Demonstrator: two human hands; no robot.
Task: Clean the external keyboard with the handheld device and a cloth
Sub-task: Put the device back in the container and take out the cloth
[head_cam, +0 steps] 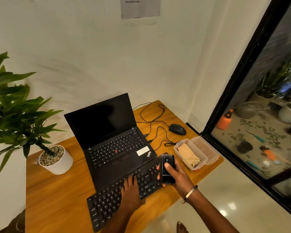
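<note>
The black external keyboard [107, 200] lies slanted along the front edge of the wooden table [57, 199], in front of the laptop. My left hand [130, 190] rests flat on its middle keys with fingers spread. My right hand [175, 175] grips a black handheld device [166, 167] just above the keyboard's right end, thumb on its top face. A beige cloth [187, 154] lies folded in a clear plastic box [178, 148] to the right.
An open black laptop [111, 137] sits behind the keyboard. A wired black mouse [177, 129] and looping cables lie at the back right. The box lid [207, 148] rests beside the box. A potted plant [55, 158] stands at the left. A glass door is at the right.
</note>
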